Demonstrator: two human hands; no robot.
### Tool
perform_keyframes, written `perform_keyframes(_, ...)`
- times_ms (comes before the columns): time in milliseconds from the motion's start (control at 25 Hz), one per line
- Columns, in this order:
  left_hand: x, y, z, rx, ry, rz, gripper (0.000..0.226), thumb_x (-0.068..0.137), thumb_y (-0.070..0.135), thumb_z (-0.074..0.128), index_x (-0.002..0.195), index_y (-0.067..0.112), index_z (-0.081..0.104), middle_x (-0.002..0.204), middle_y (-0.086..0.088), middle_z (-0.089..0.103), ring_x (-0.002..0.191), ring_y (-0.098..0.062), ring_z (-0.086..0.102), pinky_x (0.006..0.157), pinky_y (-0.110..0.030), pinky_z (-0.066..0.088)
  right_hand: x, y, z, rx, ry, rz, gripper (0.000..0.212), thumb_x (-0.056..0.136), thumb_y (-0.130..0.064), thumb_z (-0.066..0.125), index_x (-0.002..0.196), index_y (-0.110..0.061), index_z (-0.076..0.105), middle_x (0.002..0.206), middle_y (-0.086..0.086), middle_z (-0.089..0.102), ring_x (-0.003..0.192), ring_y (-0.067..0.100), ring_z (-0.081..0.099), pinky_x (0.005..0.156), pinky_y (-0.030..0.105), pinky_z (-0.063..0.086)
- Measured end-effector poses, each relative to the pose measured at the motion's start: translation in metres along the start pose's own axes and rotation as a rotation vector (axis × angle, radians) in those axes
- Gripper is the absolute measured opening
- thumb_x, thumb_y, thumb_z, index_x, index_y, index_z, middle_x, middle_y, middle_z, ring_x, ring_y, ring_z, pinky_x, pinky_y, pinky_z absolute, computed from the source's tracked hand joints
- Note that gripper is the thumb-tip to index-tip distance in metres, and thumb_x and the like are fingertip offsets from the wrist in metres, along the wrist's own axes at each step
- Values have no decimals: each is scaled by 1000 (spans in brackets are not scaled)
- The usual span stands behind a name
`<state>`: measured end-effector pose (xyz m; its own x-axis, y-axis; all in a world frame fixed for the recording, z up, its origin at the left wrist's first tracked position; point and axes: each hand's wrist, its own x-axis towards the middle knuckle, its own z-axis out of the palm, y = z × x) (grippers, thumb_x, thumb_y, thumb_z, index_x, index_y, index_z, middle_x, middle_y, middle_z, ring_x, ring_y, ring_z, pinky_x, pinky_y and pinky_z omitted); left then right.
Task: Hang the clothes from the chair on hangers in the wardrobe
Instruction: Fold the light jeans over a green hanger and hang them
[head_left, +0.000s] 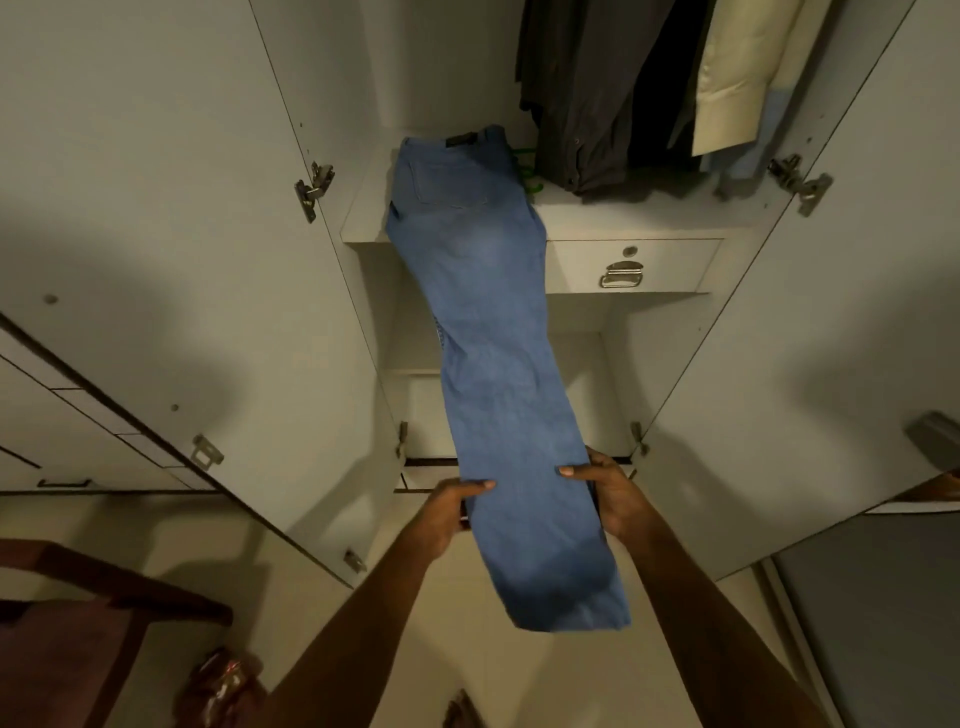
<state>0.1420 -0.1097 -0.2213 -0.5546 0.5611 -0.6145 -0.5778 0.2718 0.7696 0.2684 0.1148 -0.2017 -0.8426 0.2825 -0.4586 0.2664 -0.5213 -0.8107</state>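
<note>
Non-task items, wardrobe area

Steel door hinges: left (313, 189), right (799, 183). Drawer (675, 265) under the shelf edge carries a metal pull handle (622, 275) and a round lock (630, 251). Crinkled brown wrapper (224, 686) on floor, lower left.

No readable text, numbers or signs anywhere. Only candidate: dark waistband patch (464, 140) on jeans (498, 374), far end from fingers (480, 486) – too small, blurred, lettering unresolvable.
</note>
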Motion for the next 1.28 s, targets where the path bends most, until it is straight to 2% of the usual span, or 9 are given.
perform_keyframes(120, -26, -21, 32, -20, 57, 14, 49, 79, 36, 86, 123, 25, 68, 113, 5, 76, 106, -19, 71, 90, -40, 58, -14, -12, -4, -41, -42, 23, 60, 74, 2, 78, 132, -3, 63, 132, 18, 67, 121, 38, 64, 107, 55, 48)
perform_keyframes(280, -48, -20, 64, -172, 111, 168, 26, 93, 10, 72, 118, 10, 67, 123, -6, 70, 119, -27, 63, 98, -40, 50, -36, 2, -10, -41, -103, 90, 54, 82, -4, 75, 134, 0, 61, 133, 18, 66, 123, 37, 63, 109, 51, 46)
perform_keyframes(600, -97, -21, 60, -43, 104, 505, 85, 85, 2, 80, 152, 33, 39, 138, 8, 64, 123, -13, 64, 95, -34, 57, -83, 30, -30, -71, -117, 106, 63, 84, 4, 73, 139, -21, 55, 133, 12, 67, 120, 34, 65, 101, 52, 52)
perform_keyframes(680, -104, -21, 58, 18, 103, 514, 70, 90, 4, 75, 150, 26, 48, 139, 10, 63, 129, -12, 60, 100, -29, 54, -92, 25, -33, 28, -147, 46, 65, 89, 6, 67, 140, -32, 53, 135, 6, 66, 124, 31, 64, 104, 51, 50)
perform_keyframes(800, -117, 0, 58, 62, 60, 465, 26, 93, 7, 70, 119, 6, 75, 124, -7, 73, 125, -23, 64, 112, -42, 47, -98, 5, -30, 25, -153, -48, 38, 95, 2, 58, 128, -12, 69, 139, 12, 63, 132, 33, 57, 105, 43, 49)
perform_keyframes(880, -129, 19, 60, -25, 13, 418, 29, 94, 1, 52, 111, -1, 76, 124, -14, 72, 126, -30, 62, 111, -45, 46, -102, -14, -29, 92, -115, -70, 30, 90, -2, 55, 113, -2, 74, 132, 18, 66, 134, 39, 53, 107, 43, 47)
perform_keyframes(1040, -148, 56, 60, -170, -54, 519, 50, 77, -10, 38, 114, -3, 72, 126, -19, 69, 124, -35, 61, 98, -40, 55, -111, -63, -23, 307, -215, -141, 58, 66, 3, 54, 121, 3, 69, 134, 20, 64, 125, 35, 61, 100, 42, 54)
perform_keyframes(1160, -155, 91, 61, -20, -128, 700, 47, 84, -21, 58, 127, -3, 64, 122, -18, 70, 114, -26, 68, 99, -34, 56, -102, -99, -14, 97, -258, -285, 71, 78, 31, 28, 127, -3, 65, 132, 11, 67, 123, 27, 63, 91, 32, 58)
perform_keyframes(1280, -158, 146, 61, 189, 104, 799, 34, 88, -17, 60, 118, -4, 70, 106, -17, 75, 92, -21, 73, 79, -33, 60, -85, -146, -3, -150, -275, -416, 79, 73, 41, 34, 134, -4, 56, 125, 5, 72, 116, 20, 68, 91, 29, 57)
